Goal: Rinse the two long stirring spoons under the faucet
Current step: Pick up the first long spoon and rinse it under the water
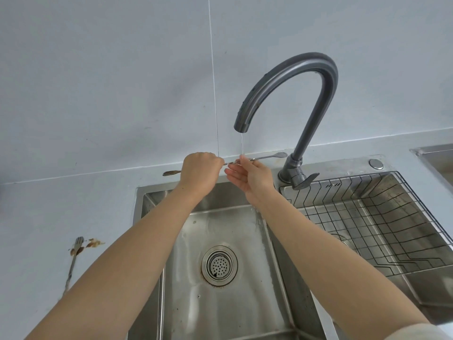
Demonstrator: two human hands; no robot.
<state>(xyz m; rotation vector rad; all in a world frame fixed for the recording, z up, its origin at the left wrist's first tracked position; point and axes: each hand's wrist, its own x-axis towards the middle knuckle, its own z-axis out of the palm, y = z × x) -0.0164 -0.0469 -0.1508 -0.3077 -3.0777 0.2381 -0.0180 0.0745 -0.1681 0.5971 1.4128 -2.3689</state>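
A long thin metal stirring spoon lies level over the left sink basin, its bowl end pointing right and its forked end sticking out left of my fist. My left hand is closed around its shaft. My right hand touches the shaft with thumb and fingertips where a thin stream of water from the grey gooseneck faucet lands. A second long stirring utensil lies on the counter at the left, beside brown stains.
The left steel sink basin has a round drain strainer. The right basin holds a wire rack. The faucet lever sits at the faucet base. A tiled wall rises behind. Another steel edge shows at far right.
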